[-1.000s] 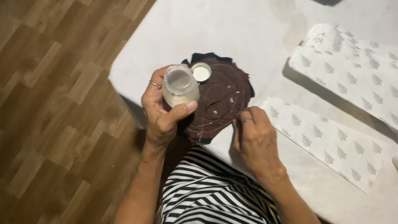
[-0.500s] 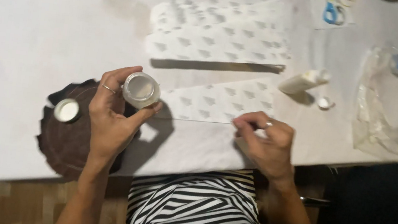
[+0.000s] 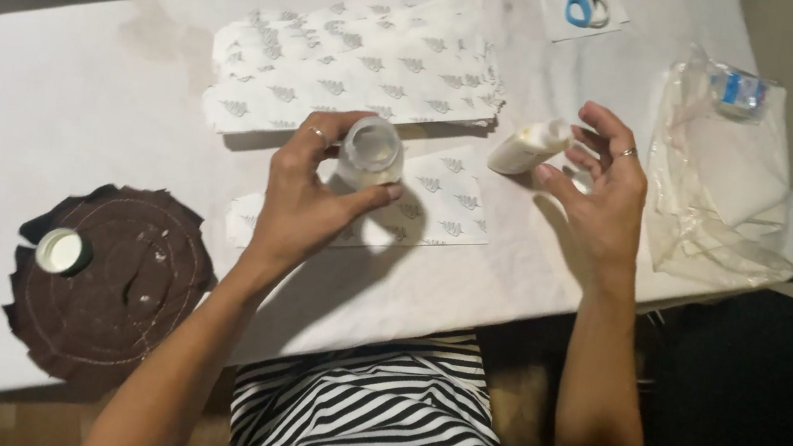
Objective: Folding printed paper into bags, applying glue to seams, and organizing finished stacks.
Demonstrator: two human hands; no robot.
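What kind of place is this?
Probably a home craft table: patterned paper sheets, blue-handled scissors and a small open jar in the left hand on a white table.

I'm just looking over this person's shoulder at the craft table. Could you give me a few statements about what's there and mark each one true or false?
1. The left hand holds a small clear jar. True.
2. The jar's white lid is screwed on. False: it lies on the round brown mat, apart from the jar.
3. The right hand grips the blue-handled scissors. False: they lie at the table's far edge; the hand is at a white tube.
4. A clear plastic bag lies at the table's right end. True.
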